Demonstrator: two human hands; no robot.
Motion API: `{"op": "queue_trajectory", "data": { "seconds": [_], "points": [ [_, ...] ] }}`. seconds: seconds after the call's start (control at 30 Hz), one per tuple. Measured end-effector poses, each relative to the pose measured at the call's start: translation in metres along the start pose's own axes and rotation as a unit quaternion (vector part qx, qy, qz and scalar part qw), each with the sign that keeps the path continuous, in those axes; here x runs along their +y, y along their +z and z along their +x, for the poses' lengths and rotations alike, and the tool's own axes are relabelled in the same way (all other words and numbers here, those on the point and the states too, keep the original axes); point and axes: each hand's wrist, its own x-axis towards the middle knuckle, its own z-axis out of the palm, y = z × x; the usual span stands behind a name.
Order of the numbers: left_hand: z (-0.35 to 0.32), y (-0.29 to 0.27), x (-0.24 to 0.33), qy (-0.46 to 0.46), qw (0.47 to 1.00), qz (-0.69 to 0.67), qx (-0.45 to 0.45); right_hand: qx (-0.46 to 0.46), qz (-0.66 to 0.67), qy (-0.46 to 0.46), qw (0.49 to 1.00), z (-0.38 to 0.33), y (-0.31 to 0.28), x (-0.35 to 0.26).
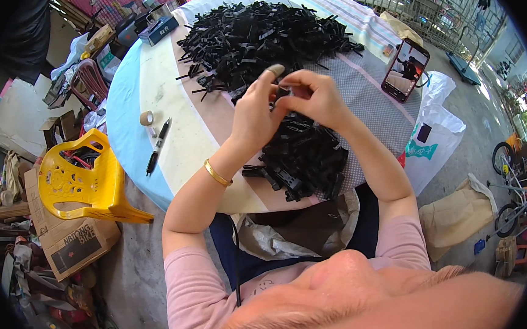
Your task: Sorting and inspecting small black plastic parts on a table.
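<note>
Over the middle of a round table, my left hand [252, 113] and my right hand [319, 101] meet with fingers closed in a pinch. Between them is a small black plastic piece [282, 92], mostly hidden by the fingers. One fingertip of my left hand wears a tan cover. Beyond my hands spreads a large heap of black plastic parts [255, 40], many with thin strips sticking out. A smaller pile of black plastic parts [303, 158] lies between my forearms, close to the table's near edge.
Left on the tablecloth [170, 143] are a black pen [159, 146] and a tape roll [146, 118]. A box [158, 30] sits at the far left. A propped phone [405, 70] stands right, near a white bag [437, 131]. A yellow chair [87, 183] is beside the table.
</note>
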Motion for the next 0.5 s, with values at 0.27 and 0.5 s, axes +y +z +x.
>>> {"op": "queue_trajectory", "data": {
  "seconds": [0.27,0.5],
  "points": [
    [0.015,-0.033,-0.004,-0.106,0.929,-0.313,-0.165,-0.030,0.130,0.067,0.989,0.008,-0.024,0.002],
    [0.011,-0.023,-0.014,-0.165,0.809,-0.502,-0.256,-0.115,0.245,0.078,0.959,0.006,-0.026,0.004]
  ]
}}
